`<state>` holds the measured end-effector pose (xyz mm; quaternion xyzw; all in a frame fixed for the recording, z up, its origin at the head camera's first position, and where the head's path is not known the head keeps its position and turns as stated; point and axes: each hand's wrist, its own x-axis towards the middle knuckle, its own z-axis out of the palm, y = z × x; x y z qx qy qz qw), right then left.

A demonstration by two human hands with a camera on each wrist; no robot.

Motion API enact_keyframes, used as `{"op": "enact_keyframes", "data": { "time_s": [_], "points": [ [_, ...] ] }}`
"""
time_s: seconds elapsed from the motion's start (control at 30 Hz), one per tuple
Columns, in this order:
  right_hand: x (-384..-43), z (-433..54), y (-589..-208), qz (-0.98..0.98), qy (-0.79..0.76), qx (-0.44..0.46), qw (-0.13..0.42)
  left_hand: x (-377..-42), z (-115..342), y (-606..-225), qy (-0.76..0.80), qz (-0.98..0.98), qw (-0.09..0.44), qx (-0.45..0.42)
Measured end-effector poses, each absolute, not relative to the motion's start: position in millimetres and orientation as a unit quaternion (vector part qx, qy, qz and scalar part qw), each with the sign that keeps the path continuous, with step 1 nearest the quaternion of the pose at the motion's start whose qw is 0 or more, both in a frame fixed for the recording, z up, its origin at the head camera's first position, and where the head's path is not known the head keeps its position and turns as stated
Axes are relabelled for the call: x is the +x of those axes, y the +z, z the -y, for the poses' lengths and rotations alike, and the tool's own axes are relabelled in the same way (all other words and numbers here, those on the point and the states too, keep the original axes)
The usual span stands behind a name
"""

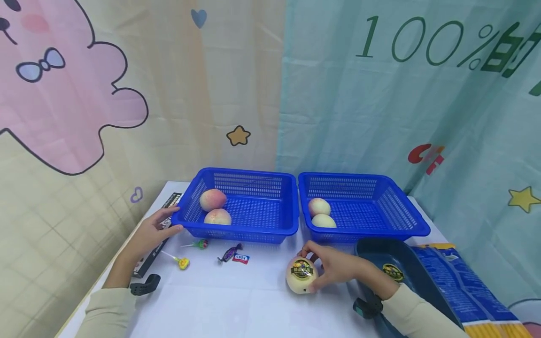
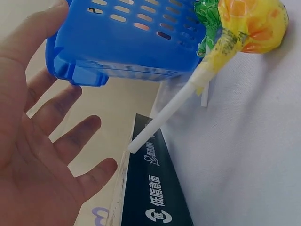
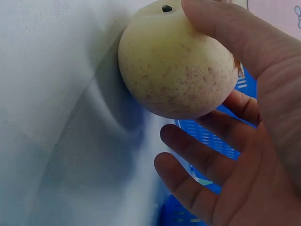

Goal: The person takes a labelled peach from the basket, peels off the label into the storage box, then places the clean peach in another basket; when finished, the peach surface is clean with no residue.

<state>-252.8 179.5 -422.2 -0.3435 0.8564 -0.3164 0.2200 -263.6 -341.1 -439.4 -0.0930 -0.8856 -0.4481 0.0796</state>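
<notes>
Head view: right hand (image 1: pixel 334 266) has the labelled peach (image 1: pixel 302 277) pinched between thumb and fingers, in front of the gap between the left basket (image 1: pixel 241 232) and right basket (image 1: pixel 372 233), low over the table (image 1: pixel 220 305); can't tell if it's touching. Two peaches (image 1: pixel 213 200) in the left basket, two more (image 1: pixel 323 221) in the right, all toward the left ends. Left hand (image 1: pixel 145 234) is at the left basket's near-left corner. Nearby: black pasta box (image 1: pixel 149 259), yellow lollipop (image 1: pixel 183 263), green-and-red lollipop (image 1: pixel 203 244), purple-wrapped candy (image 1: pixel 230 253). Dark tray (image 1: pixel 416 277) sits under the right forearm. My read: step in hand is the grasp on that peach; pickup or set-down, can't say. Next move, if it's headed for a basket, calls for a lift above the rim and a soft release clear of the other peaches. Left wrist: fingers spread, nearly straight, thumb over the basket corner; not gripping anything, contact unclear. Right wrist: thumb on one side of the peach, index and middle on the other, gap only peach-wide; last two fingers extended, off it. Hold looks secure, but peach skin probably bruises, so keep pressure light.
</notes>
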Motion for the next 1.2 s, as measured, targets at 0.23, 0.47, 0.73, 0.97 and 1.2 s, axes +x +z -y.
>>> {"op": "enact_keyframes", "data": {
  "time_s": [0.23, 0.47, 0.73, 0.97, 1.2],
  "points": [
    [-250, -179, -421, -0.868, -0.299, -0.333, 0.216, -260, 321, -434, -0.413, 0.87, 0.221, -0.154],
    [-242, -183, -404, -0.866, -0.298, -0.338, 0.219, -233, 218, -422, -0.344, 0.841, 0.249, -0.336],
    [-238, -177, -389, -0.873, -0.311, -0.357, 0.116, -213, 117, -456, -0.422, 0.838, -0.122, -0.323],
    [-237, -166, -398, -0.889, -0.284, -0.342, 0.115, -233, 75, -473, -0.468, 0.797, -0.147, -0.353],
    [-239, -169, -398, -0.894, -0.285, -0.328, 0.112, -244, 65, -483, -0.534, 0.743, -0.176, -0.363]
  ]
}}
